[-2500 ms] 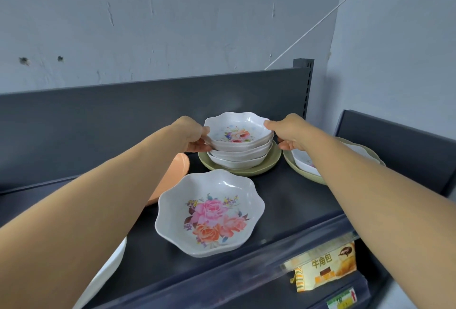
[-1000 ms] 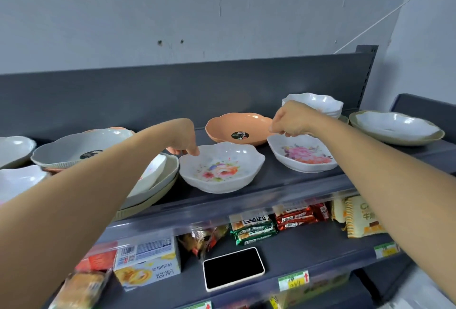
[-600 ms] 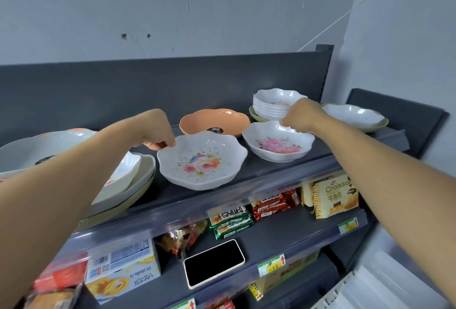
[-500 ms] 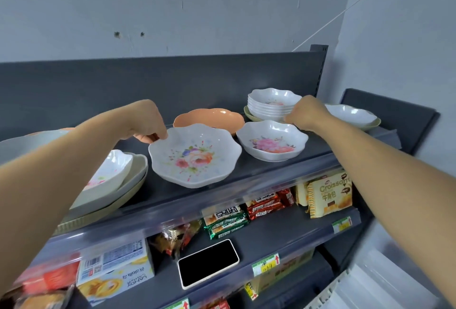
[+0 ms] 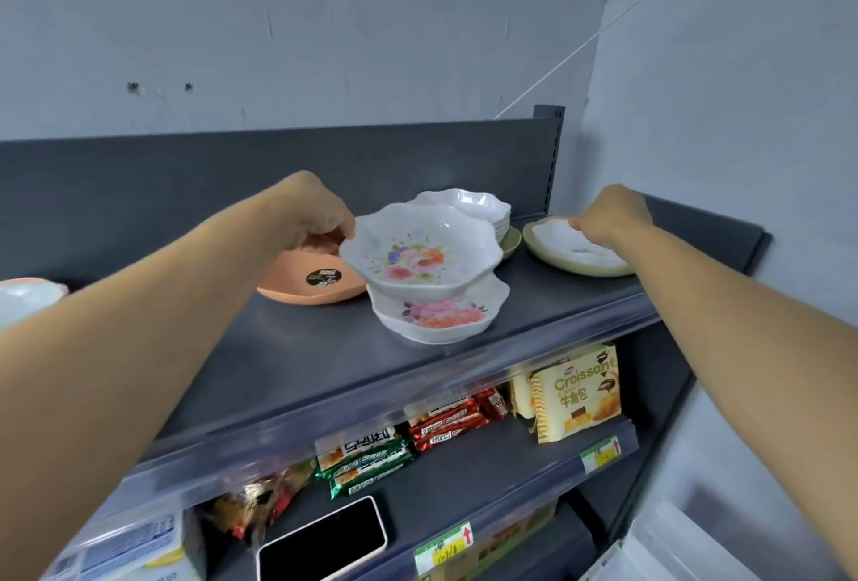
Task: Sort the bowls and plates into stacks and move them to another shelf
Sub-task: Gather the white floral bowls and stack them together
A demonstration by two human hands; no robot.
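Note:
My left hand (image 5: 320, 213) grips the left rim of a white floral bowl (image 5: 420, 250), holding it tilted just above a second floral bowl (image 5: 436, 316) that rests on the dark top shelf (image 5: 297, 348). Behind them stands a stack of small white bowls (image 5: 469, 204) on a green plate (image 5: 510, 241). My right hand (image 5: 608, 213) pinches the rim of a white dish (image 5: 571, 244) lying in a green plate (image 5: 575, 264) at the shelf's right end. An orange bowl (image 5: 306, 283) sits below my left hand.
A shelf back panel (image 5: 185, 190) and post (image 5: 550, 153) rise behind the dishes. The wall (image 5: 743, 116) is close on the right. Lower shelves hold snack packs (image 5: 575, 390), wrapped bars (image 5: 445, 422) and a phone (image 5: 325, 538). Another dish edge (image 5: 28, 297) shows at far left.
My left hand lifted the floral bowl and carried it right, over the second floral bowl. My right hand left that second bowl and reached to the white dish at the right end.

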